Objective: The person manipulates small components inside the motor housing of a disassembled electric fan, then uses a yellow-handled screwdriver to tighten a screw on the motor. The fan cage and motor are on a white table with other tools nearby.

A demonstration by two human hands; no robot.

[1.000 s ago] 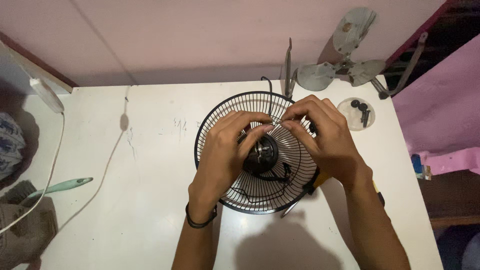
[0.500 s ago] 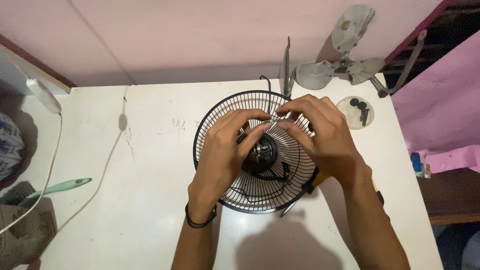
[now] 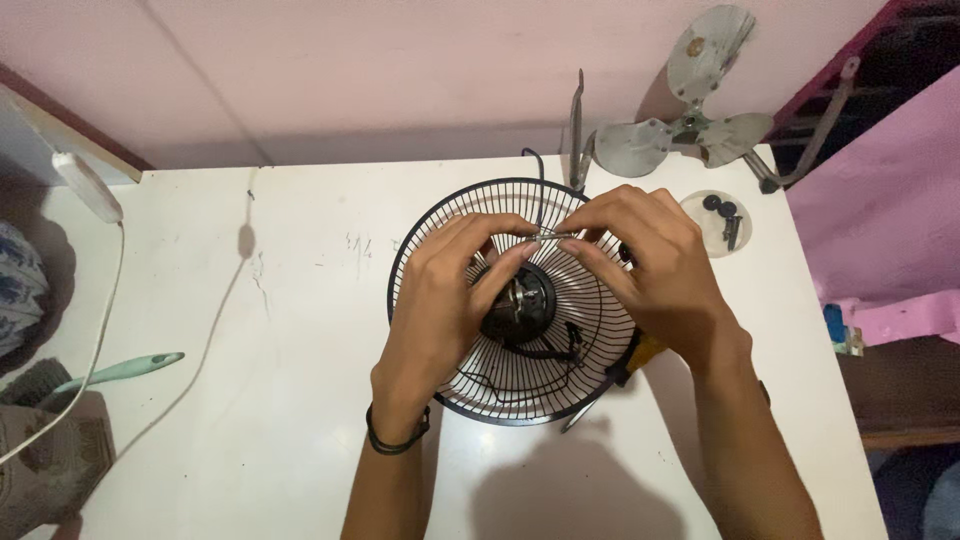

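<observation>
A round black wire fan guard (image 3: pixel 515 300) lay flat near the middle of the white tabletop (image 3: pixel 250 330), its thin spokes fanning out from a dark, round motor hub (image 3: pixel 520 300) seated at its centre. Both of the person's hands were over the upper half of the guard. The left hand (image 3: pixel 445 295) rested across the spokes with its fingers curled toward the hub, thumb and forefinger pressed together on a small, thin, silvery metal piece (image 3: pixel 550 235) just above the centre. The right hand (image 3: pixel 655 265) met it from the other side, fingertips pinched on the same little piece, so that the two hands touched there. What exactly the piece was I could not tell, as it was too small. A black band (image 3: pixel 398 440) circled the left wrist. A bit of yellow-and-black tool (image 3: pixel 635 358) stuck out from under the guard's right rim, mostly hidden by the right forearm. Beyond the guard, near the table's far right corner, sat a small clear round lid holding a few dark screws (image 3: pixel 722 220), and behind it, against the pink wall (image 3: pixel 400 70), leaned a grey three-bladed fan propeller (image 3: pixel 690 110). Well off to the left, a white cable (image 3: pixel 215 320) trailed across the tabletop, and a pale green handle (image 3: pixel 120 372) poked in at the table's left edge.
</observation>
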